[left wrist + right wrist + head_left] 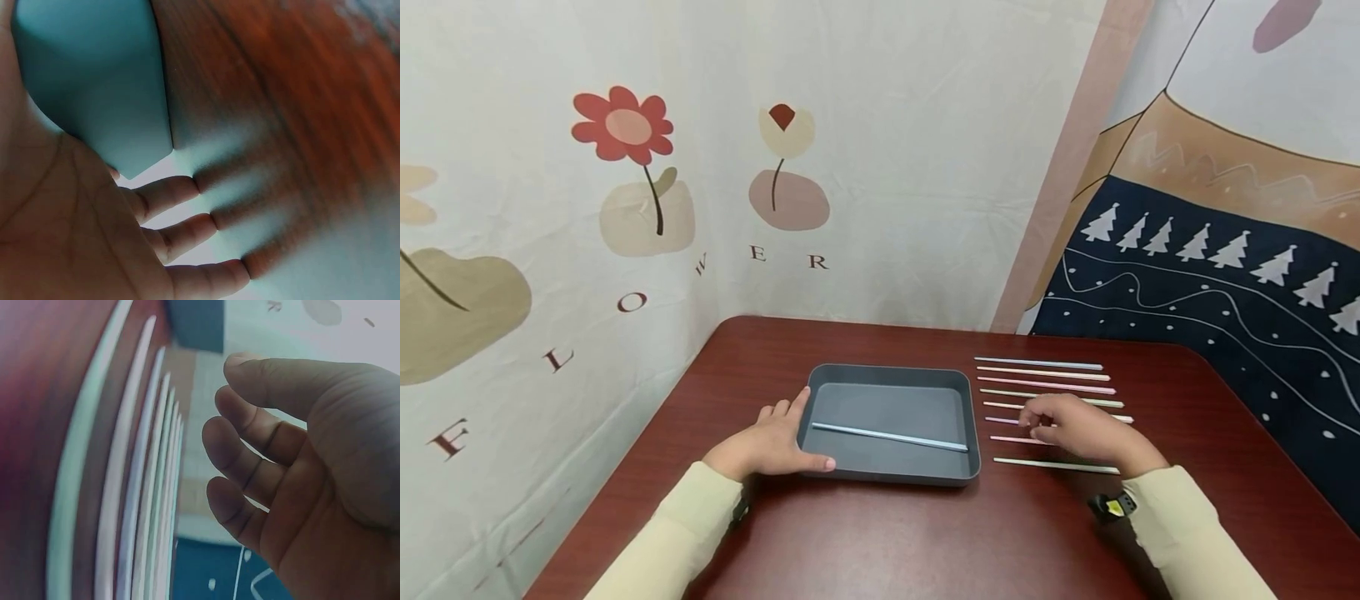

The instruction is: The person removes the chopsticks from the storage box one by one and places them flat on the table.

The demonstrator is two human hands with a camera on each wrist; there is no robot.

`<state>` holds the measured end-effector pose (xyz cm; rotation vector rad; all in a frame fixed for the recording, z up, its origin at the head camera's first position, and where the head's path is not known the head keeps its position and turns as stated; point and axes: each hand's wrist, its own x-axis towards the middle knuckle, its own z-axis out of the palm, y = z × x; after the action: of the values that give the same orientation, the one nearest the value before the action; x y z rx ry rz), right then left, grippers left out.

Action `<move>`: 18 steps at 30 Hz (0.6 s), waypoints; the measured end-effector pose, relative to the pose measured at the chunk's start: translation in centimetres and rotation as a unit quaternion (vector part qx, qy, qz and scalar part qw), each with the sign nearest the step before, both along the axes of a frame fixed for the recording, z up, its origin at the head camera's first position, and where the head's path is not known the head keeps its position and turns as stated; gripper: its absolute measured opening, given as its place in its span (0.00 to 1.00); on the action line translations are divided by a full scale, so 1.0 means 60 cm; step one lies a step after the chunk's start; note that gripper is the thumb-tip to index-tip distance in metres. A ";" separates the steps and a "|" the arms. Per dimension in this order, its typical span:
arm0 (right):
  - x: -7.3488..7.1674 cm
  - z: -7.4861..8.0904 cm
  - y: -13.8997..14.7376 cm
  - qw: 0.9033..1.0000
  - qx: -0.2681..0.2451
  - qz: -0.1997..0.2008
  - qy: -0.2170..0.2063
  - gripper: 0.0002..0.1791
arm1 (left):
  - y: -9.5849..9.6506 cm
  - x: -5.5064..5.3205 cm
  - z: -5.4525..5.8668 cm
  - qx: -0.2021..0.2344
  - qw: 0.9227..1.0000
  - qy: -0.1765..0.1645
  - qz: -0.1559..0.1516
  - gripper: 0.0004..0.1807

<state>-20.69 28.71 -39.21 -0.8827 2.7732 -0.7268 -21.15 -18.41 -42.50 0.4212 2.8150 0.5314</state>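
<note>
A grey rectangular tray (887, 406) lies on the table, with one light blue chopstick (887, 436) slanting across its bottom. My left hand (772, 442) is at the tray's left side, thumb along the near edge and fingers spread. In the left wrist view the fingertips touch the tabletop beside the tray's wall (94, 69). My right hand (1078, 427) hovers over a row of pastel chopsticks (1052, 464) right of the tray. Its fingers are loosely bent with nothing between them in the right wrist view, apart from the chopsticks (78, 444). It hides parts of some middle ones.
The dark red wooden table (887, 533) has rounded far corners. Behind it hangs a pale flower-printed cloth (910, 167). A navy cloth with white trees (1210, 283) hangs at the right. The chopsticks lie roughly parallel with small gaps.
</note>
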 end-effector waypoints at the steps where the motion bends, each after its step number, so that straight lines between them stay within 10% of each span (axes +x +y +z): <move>1: -0.004 0.002 -0.010 1.000 -0.004 0.001 0.001 0.08 | 0.000 0.000 0.000 0.001 1.000 -0.001 0.001 0.76; 18: -0.075 0.012 -0.180 0.995 -0.063 0.062 -0.047 0.08 | 0.001 0.002 0.002 0.000 1.000 -0.003 0.002 0.76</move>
<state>-25.16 17.93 -38.50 -1.0060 2.5876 -0.9040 -21.01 -18.36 -42.36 0.4132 2.8105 0.5312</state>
